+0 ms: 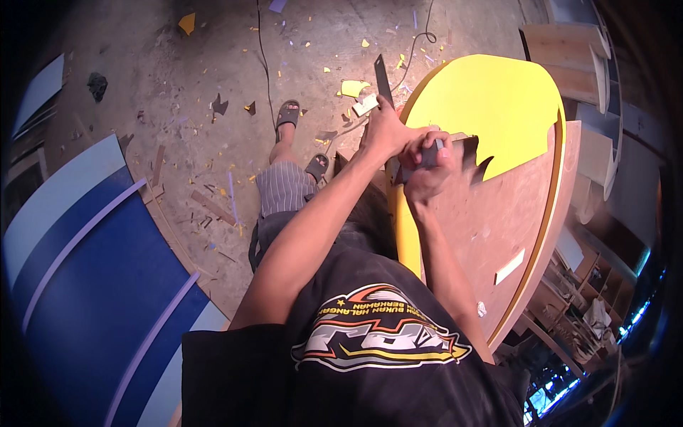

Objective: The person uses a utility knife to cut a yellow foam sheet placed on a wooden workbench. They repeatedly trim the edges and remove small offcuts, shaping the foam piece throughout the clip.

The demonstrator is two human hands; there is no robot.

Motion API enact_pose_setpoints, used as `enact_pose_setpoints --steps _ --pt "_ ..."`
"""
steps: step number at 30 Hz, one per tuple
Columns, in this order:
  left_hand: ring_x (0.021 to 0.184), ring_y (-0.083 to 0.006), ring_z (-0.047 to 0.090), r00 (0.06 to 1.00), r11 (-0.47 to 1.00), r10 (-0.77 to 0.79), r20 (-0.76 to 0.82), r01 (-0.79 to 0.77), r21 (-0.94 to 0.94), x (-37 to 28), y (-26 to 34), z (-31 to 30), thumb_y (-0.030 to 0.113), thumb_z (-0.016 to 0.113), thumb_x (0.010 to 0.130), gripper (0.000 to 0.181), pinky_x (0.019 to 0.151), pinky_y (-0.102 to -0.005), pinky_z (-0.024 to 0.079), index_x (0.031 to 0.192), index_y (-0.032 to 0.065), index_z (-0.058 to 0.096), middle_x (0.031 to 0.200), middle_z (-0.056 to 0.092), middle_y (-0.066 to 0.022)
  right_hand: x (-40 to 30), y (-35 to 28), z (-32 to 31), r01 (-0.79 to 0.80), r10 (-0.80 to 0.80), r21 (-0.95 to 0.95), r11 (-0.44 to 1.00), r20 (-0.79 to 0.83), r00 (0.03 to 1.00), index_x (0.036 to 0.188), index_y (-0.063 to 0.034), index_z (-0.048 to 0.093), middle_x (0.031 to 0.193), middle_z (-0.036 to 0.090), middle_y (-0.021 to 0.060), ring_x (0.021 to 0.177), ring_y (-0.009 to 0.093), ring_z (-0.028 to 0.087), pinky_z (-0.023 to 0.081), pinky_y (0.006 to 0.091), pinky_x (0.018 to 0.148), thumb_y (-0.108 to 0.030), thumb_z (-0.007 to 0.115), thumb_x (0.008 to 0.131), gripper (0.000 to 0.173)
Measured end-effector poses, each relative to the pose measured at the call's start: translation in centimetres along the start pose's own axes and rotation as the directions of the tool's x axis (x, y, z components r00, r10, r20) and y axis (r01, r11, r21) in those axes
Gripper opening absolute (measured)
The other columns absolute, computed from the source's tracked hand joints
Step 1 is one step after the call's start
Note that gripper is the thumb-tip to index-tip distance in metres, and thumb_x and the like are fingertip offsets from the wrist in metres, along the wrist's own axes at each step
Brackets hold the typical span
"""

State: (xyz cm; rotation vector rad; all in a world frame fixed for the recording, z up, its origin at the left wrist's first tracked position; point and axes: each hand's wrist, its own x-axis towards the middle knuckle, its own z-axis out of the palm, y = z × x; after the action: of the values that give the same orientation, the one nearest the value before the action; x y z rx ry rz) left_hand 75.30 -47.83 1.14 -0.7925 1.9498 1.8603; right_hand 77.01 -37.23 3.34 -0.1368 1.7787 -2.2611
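Note:
My left hand (388, 132) is at the left edge of a rounded wooden panel (475, 229), its thumb against a dark narrow strip (382, 80) with a small hole near its tip. Whether the hand grips the strip is hidden. Close beside it, my right hand (431, 171), slightly blurred, is closed around a small grey object (431, 152) that I cannot identify. Yellow sheet (485, 101) covers the panel's far end and stops at a ragged border. A jagged dark piece (476, 160) lies there, just right of my right hand. Yellow facing (408, 229) also covers the panel's near-left edge.
A curved blue panel (106, 277) with lilac strips stands at left. Yellow, dark and lilac scraps litter the concrete floor (213, 69), which black cables (261, 53) cross. A small pale block (509, 267) lies on the wooden panel. Wooden shelving (571, 48) stands at right.

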Motion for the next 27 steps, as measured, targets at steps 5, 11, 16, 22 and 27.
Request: enact_pose_setpoints --steps 5,11,16,22,27 --pt "0.135 -0.0475 0.031 0.984 0.985 0.067 -0.163 -0.039 0.167 -2.0 -1.0 2.6 0.054 0.077 0.064 0.120 0.111 -0.0463 0.030 0.136 -0.0236 0.021 0.146 0.021 -0.0399 -2.1 -3.1 -1.0 -0.083 0.083 0.000 0.997 0.052 0.995 0.086 -0.0070 0.041 0.062 0.036 0.0026 0.051 0.011 0.032 0.026 0.0258 0.047 -0.049 0.050 0.085 0.043" --pt "0.126 -0.0407 0.046 0.919 0.935 0.255 -0.300 -0.156 0.317 -2.2 -1.8 3.4 0.061 0.077 0.061 0.119 0.106 -0.0479 0.036 0.131 -0.0236 0.031 0.136 0.043 -0.0346 -3.0 -2.6 -1.6 0.017 -0.011 -0.060 0.998 0.095 0.995 0.083 -0.0056 0.040 0.060 0.035 0.0030 0.049 0.011 0.031 0.027 0.0276 0.046 -0.049 0.051 0.082 0.045" --pt "0.129 -0.0385 0.044 0.959 0.930 0.073 -0.275 0.034 0.365 0.4 -2.0 1.7 0.068 0.069 0.064 0.108 0.108 -0.0518 0.031 0.127 -0.0160 0.045 0.131 0.051 -0.0285 -0.4 0.4 -0.6 -0.009 0.010 -0.015 1.000 0.074 0.997 0.085 -0.0066 0.043 0.060 0.035 -0.0015 0.050 0.008 0.033 0.026 0.0250 0.045 -0.048 0.048 0.090 0.042" --pt "0.133 -0.0420 0.038 0.935 0.928 0.120 -0.332 0.012 0.371 -2.2 -3.4 3.6 0.064 0.070 0.066 0.105 0.109 -0.0590 0.024 0.128 -0.0174 0.043 0.133 0.049 -0.0285 -2.7 -1.0 -1.4 -0.096 0.095 0.011 0.995 0.081 0.992 0.084 -0.0078 0.042 0.061 0.036 -0.0016 0.050 0.008 0.033 0.026 0.0238 0.043 -0.053 0.049 0.088 0.046" --pt "0.138 -0.0471 0.025 0.962 0.941 0.113 -0.248 -0.024 0.338 -4.6 -2.9 3.8 0.072 0.073 0.059 0.124 0.112 -0.0623 0.007 0.135 -0.0184 0.035 0.141 0.035 -0.0354 -4.6 -3.1 -1.8 -0.015 0.041 -0.151 0.988 0.171 0.984 0.083 -0.0070 0.043 0.063 0.035 -0.0016 0.049 0.008 0.034 0.026 0.0236 0.043 -0.062 0.051 0.086 0.055"
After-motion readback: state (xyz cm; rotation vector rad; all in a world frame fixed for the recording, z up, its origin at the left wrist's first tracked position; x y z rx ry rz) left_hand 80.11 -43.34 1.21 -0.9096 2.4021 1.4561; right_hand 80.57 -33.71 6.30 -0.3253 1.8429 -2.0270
